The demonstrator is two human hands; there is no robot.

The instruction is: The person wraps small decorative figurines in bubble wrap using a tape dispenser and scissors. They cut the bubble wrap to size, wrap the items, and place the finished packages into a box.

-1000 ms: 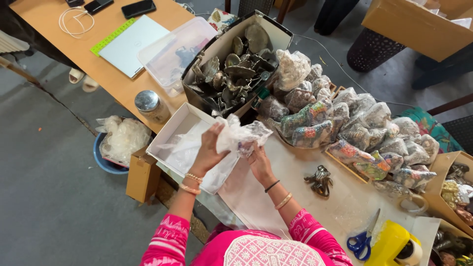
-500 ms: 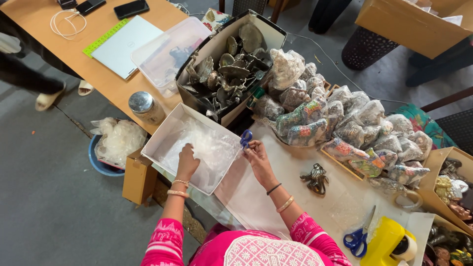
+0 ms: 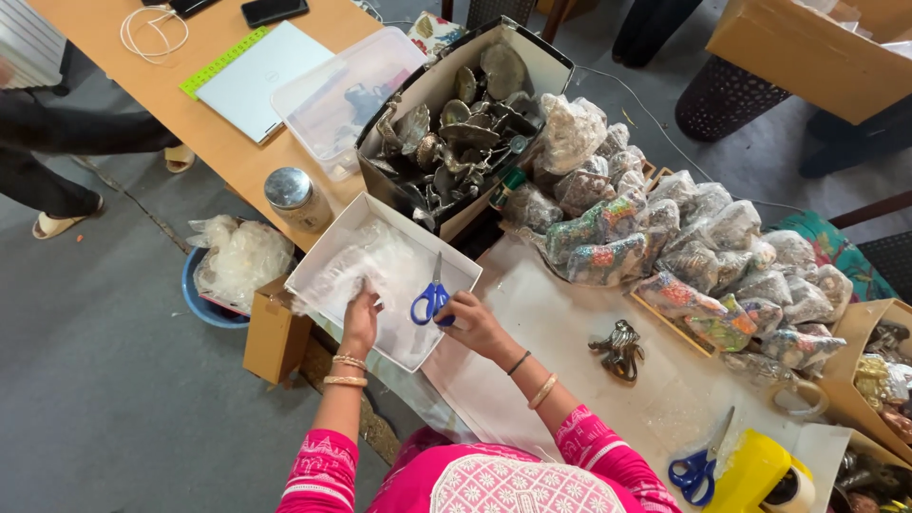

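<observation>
My left hand [image 3: 360, 316] reaches into a white shallow box [image 3: 467, 273] and touches the clear plastic wrap [image 3: 366, 271] lying in it. My right hand [image 3: 472, 323] grips the handles of blue-handled scissors [image 3: 433, 295], blades pointing away over the box. A small dark metal figurine [image 3: 619, 347] lies on the pale sheet to the right of my right arm.
A cardboard box of dark metal pieces [image 3: 454, 126] stands behind the white box. Several plastic-wrapped colourful figures [image 3: 665, 237] are piled at the right. A second pair of blue scissors [image 3: 698, 467] and yellow tape dispenser [image 3: 760, 470] lie near. Steel jar [image 3: 291, 195], blue bucket [image 3: 204, 304], a person's legs at left.
My hands have put the bunched plastic wrap down into the white box. My right hand now holds scissors over the box; my left hand has lowered onto the wrap.
</observation>
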